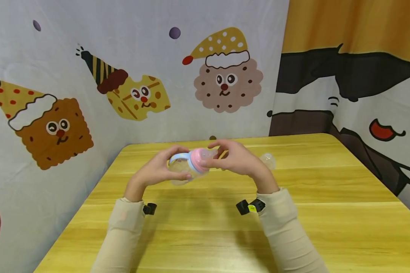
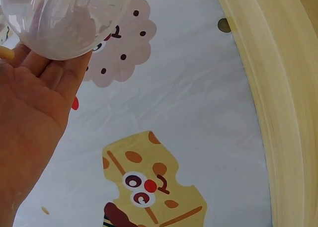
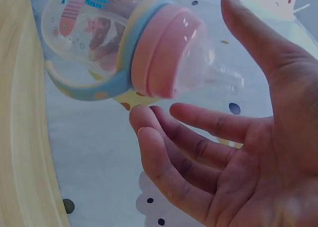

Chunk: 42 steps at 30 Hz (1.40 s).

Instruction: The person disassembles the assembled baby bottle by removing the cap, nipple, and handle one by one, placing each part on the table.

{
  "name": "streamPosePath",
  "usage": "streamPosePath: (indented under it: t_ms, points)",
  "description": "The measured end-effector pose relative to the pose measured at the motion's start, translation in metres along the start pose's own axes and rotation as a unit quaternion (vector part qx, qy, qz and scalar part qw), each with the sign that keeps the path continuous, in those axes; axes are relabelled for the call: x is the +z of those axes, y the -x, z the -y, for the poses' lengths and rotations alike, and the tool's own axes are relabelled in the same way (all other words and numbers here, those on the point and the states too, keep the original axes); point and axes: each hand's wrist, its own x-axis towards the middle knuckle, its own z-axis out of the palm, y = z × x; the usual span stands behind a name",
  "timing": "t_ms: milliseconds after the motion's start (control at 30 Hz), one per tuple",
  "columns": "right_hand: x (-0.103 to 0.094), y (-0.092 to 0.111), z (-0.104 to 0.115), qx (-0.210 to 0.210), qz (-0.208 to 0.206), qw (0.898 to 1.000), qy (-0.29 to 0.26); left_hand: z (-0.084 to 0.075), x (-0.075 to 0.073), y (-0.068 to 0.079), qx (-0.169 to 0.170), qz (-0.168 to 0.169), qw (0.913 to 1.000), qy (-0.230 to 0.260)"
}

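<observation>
A clear baby bottle [image 1: 180,167] is tilted on its side above the table, its top towards the right. My left hand [image 1: 157,167] grips its body, fingers behind and thumb in front. The left wrist view shows the rounded clear base [image 2: 69,26] over those fingers. Fish and star prints mark the body; a pale blue handle [image 3: 102,90] and a pink collar [image 3: 164,50] with a clear teat [image 3: 216,78] are fitted to it. Beside the collar and teat, my right hand [image 1: 233,157] has its fingers spread and loosely bent, with nothing in its palm.
A clear dome-shaped cap [image 1: 268,160] lies on the wooden table [image 1: 205,235], behind my right wrist. Cloth printed with cartoon figures [image 1: 229,89] hangs along the table's back and sides. Dark cameras [image 1: 251,207] are strapped to both wrists.
</observation>
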Motion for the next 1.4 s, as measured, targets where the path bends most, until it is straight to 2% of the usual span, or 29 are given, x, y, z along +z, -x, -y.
streamPosePath:
  t_ms: [200,467,800,933,1000,1100,1167,1233,1400]
  points:
    - [0.009,-0.001,0.001,-0.002,-0.005,1.0,-0.008,0.001,0.003,0.0,-0.007,0.008,0.9999,-0.001]
    - [0.013,-0.001,0.002,0.006,-0.015,1.0,0.0,0.0,0.007,0.001,0.003,-0.001,0.9998,-0.02]
    - [0.006,-0.001,0.001,-0.006,-0.052,0.999,0.011,0.0,0.009,-0.001,0.009,-0.009,0.9994,-0.032]
    - [0.001,0.0,-0.002,0.001,-0.056,0.998,0.008,0.0,0.01,-0.002,-0.011,0.002,0.9993,-0.035]
    - [-0.001,0.001,-0.004,0.001,-0.06,0.998,0.002,0.005,0.012,-0.003,-0.024,0.01,0.9992,-0.03]
    - [-0.003,0.002,-0.004,0.001,-0.062,0.998,-0.009,0.02,0.014,-0.007,-0.023,0.022,0.9993,-0.022]
    - [-0.004,0.002,-0.003,0.001,-0.065,0.998,-0.012,0.025,0.014,-0.008,-0.017,0.025,0.9994,-0.015]
    - [-0.006,0.002,-0.002,0.002,-0.066,0.998,-0.015,0.021,0.014,-0.009,-0.009,0.028,0.9995,-0.01]
    - [-0.008,0.002,-0.002,-0.004,-0.07,0.997,-0.018,-0.001,0.011,-0.006,-0.011,0.029,0.9994,-0.012]
